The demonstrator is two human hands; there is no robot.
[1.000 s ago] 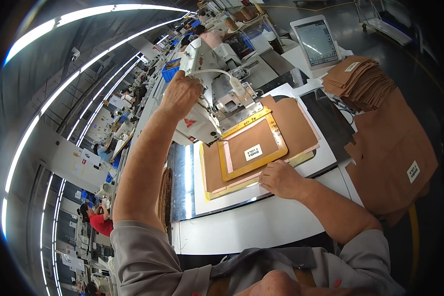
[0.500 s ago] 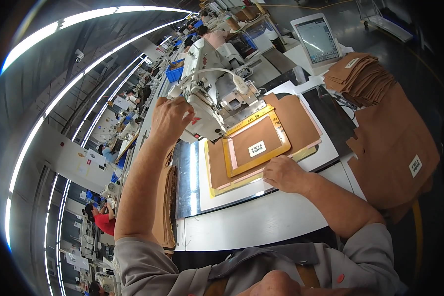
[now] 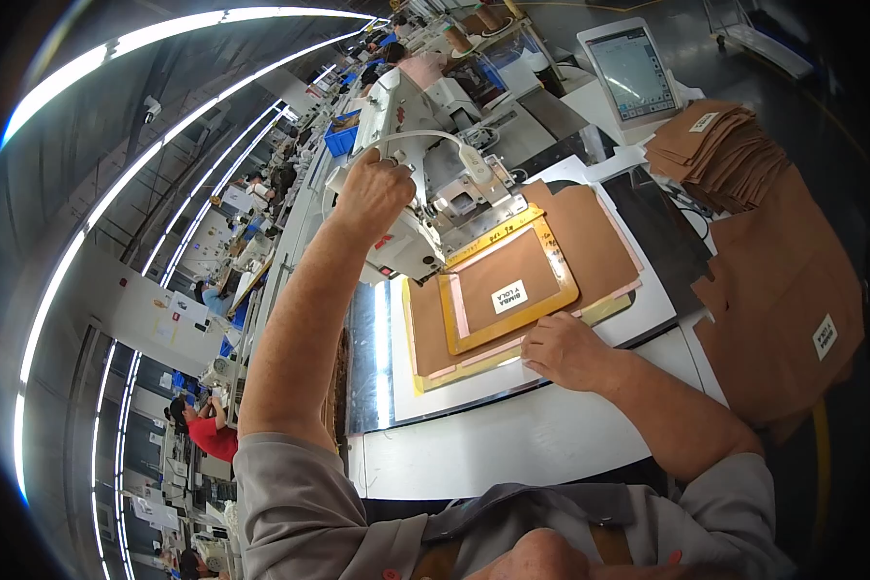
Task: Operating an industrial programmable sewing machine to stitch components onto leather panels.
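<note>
My left hand (image 3: 374, 193) is raised at the head of a white sewing machine (image 3: 403, 240), its fingers pinched together by the front of the machine. Whatever lies between them is too small or hidden to tell. Under the machine head, a yellow clamping frame (image 3: 510, 330) lies flat around a brown panel (image 3: 522, 263) with a white printed label (image 3: 508, 297) on it. Beside the frame's near right corner, my right hand (image 3: 563, 350) rests with curled fingers at the edge of the white backing board (image 3: 498, 375). Its fingertips are partly hidden.
At the right lie a stack of brown pieces (image 3: 710, 159) and large brown panels (image 3: 778, 290). A tablet screen (image 3: 630, 72) stands behind them. A blue bin (image 3: 342, 133) sits beyond the machine, and a person in red (image 3: 210, 433) works far left.
My left hand has moved right across the machine head, and its fingers have drawn closer together. My right hand stays beside the frame.
</note>
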